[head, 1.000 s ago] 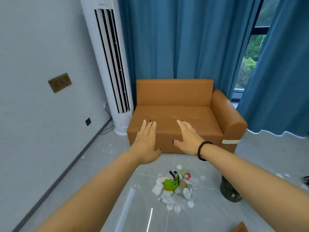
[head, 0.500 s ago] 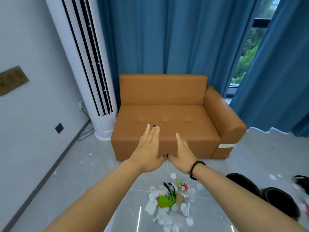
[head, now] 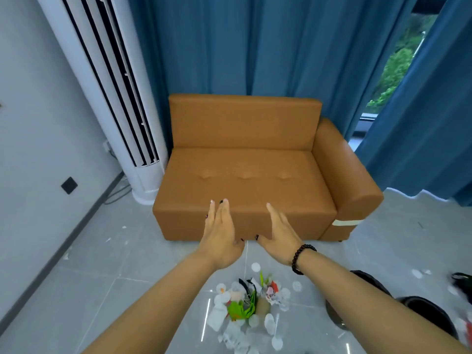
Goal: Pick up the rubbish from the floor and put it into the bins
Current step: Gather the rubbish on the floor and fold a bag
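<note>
Grey floor tiles carry the rubbish pile: white scraps, a green wrapper, low centre of my view. Left hand and right hand both held out flat, fingers straight, holding nothing, above the pile, thumbs near each other. Black bins sit right of the pile. Orange sofa beyond.

The right forearm covers much of the 2 dark bins, so their openings barely show. The rubbish pile is too small and jumbled to sort beyond a green wrapper and white scraps, and its near edge runs off the frame's bottom. The black object at the right edge is cut off and blurred.
</note>
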{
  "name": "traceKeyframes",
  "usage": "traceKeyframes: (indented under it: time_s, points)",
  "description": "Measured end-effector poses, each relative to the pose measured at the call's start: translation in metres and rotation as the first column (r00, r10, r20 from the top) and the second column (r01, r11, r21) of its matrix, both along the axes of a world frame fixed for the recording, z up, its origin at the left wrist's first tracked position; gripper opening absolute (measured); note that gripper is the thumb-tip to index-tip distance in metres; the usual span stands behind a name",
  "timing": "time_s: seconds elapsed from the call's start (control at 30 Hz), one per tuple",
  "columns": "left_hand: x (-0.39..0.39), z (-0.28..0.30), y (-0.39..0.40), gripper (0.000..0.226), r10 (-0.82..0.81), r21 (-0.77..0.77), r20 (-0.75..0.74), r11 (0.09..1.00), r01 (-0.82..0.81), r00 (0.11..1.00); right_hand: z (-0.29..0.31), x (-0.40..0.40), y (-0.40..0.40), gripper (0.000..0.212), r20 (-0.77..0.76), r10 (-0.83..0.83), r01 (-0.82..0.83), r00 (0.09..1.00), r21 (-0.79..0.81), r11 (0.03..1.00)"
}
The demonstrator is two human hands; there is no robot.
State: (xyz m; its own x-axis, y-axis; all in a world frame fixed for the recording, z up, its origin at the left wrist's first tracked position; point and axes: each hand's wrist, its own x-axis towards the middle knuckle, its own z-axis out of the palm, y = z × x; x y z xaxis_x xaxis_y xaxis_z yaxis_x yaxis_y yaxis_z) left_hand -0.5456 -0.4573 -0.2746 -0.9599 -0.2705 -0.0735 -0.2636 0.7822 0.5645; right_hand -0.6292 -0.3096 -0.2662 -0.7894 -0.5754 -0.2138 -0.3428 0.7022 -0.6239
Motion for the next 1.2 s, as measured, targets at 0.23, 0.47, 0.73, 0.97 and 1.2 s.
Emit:
traceKeyframes:
  time_s: [0.23,0.47,0.73,0.97,1.2]
  points:
    - [-0.056,-0.044,0.06,0.092,0.22,0.058,0.109,0.972,-0.227,0.969,-0.045,-0.086,0.058,0.081,0.147,0.101,-0.112,0.984,0.066,0.992]
    - [-0.085,-0.101,0.13,0.087,0.376,0.13,0.283,0.896,-0.424,0.882,-0.094,-0.141,0.101,0.076,0.241,0.243,-0.268,0.94,0.078,0.96]
    - [-0.1,-0.182,0.14,0.087,0.496,0.285,0.353,0.75,-0.596,0.793,-0.183,-0.152,0.102,0.071,0.364,0.178,-0.231,0.914,0.109,0.967]
    - [-0.092,-0.308,0.137,0.08,0.605,0.367,0.4,0.582,-0.726,0.688,-0.302,-0.146,0.085,0.055,0.44,0.104,-0.154,0.892,0.08,0.985]
    - [-0.086,-0.437,0.151,0.069,0.622,0.445,0.365,0.537,-0.717,0.693,-0.433,-0.14,0.084,0.059,0.492,0.12,-0.173,0.862,0.064,0.983]
